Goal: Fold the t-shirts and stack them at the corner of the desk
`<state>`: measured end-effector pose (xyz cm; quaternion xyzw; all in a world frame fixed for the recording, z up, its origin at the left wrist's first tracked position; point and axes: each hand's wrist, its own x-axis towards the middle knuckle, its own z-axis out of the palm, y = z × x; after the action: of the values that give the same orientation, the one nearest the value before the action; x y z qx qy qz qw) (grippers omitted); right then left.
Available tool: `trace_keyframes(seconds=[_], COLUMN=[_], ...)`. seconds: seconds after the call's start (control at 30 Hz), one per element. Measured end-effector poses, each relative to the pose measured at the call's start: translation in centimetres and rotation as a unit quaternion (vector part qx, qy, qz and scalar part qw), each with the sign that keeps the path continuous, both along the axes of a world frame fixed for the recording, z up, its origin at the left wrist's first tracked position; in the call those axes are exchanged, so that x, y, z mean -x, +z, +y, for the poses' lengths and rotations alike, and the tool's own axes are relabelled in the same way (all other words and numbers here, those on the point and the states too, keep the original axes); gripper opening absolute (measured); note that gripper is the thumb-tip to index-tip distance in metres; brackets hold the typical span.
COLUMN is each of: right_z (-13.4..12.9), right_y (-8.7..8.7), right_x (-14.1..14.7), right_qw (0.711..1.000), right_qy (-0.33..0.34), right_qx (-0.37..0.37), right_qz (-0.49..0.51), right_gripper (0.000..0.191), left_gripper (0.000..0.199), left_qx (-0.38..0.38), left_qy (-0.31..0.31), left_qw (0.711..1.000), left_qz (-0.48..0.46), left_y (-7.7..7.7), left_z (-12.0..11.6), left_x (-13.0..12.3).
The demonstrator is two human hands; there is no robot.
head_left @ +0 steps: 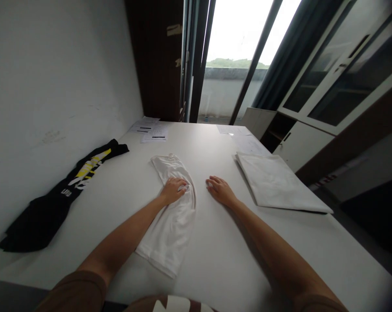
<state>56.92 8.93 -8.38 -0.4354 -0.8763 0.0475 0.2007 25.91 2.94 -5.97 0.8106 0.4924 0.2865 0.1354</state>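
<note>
the white garment (178,221) lies on the white surface (212,255) in front of the person, as a long, narrow strip. its long axis runs mainly away from the body, from a wide near end between the forearms to a narrower far end, and its right edge bows out towards the right. the left hand (173,190) is the nearer one: it rests on the cloth, beyond the middle of the strip, with its forearm crossing the left edge. its fingers are loosely bent, with a bit of white showing by the thumb; whether they pinch a fold or only press on it, i cannot tell.

the right hand (222,191) is down on the surface, just off the bowed right edge, with a strip of bare surface between it and the cloth. its fingers are relaxed and slightly curled, the thumb apart from them, and no hold on anything shows. the garment lies to the left of this hand, about level with it.

further right, beyond the right hand, is a flat folded white cloth (275,182). a black garment (49,216) with yellow and white print lies well to the left, along the wall (66,69). papers (155,133) lie at the far left of the surface.
</note>
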Motion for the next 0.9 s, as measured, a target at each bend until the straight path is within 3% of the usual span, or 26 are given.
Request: trace_keyframes(seconds=[0.1,0.2,0.3,0.37,0.43,0.5,0.67,0.77,0.9], right_z=[0.3,1.8,4.1,5.6,6.8,7.5,7.0,6.1,4.8], right_y=[-0.2,-0.5,-0.3,0.2,0.7,1.0,0.8,1.0,2.3], right_x=[1.7,3.7,5.7,7.0,8.1,9.0,9.4,8.9,9.1], right_qw=[1.0,0.997,0.989,0.982,0.978,0.979,0.984,0.975,0.941], right_qy=[0.009,0.008,-0.05,-0.1,-0.14,-0.158,-0.114,-0.072,-0.013], right_qx=[0.005,0.029,0.054,0.06,0.054,0.05,0.077,0.063,0.061], right_qz=[0.025,0.066,0.129,0.151,0.146,0.12,0.115,0.201,0.333], right_gripper=[0.04,0.038,0.044,0.051,0.057,0.053,0.023,0.015,0.017], left_gripper=[0.018,0.015,0.015,0.014,0.018,0.026,0.024,0.014,0.026], left_qx=[-0.007,-0.012,-0.007,0.021,0.062,0.083,0.07,0.056,0.02], left_qy=[-0.01,-0.07,-0.162,-0.188,-0.134,-0.034,0.157,0.207,0.214], left_qw=[1.0,0.997,0.987,0.981,0.988,0.995,0.984,0.974,0.971], left_qz=[0.005,0.006,-0.015,-0.036,-0.047,-0.048,-0.056,-0.071,-0.107], left_y=[-0.1,0.1,0.4,0.4,0.4,0.4,0.1,-0.2,-0.5], left_z=[-0.3,-1.2,-2.0,-2.2,-1.8,-1.1,1.0,1.6,1.7], left_x=[-0.8,-2.2,-3.7,-4.3,-4.1,-3.0,1.2,2.5,2.5])
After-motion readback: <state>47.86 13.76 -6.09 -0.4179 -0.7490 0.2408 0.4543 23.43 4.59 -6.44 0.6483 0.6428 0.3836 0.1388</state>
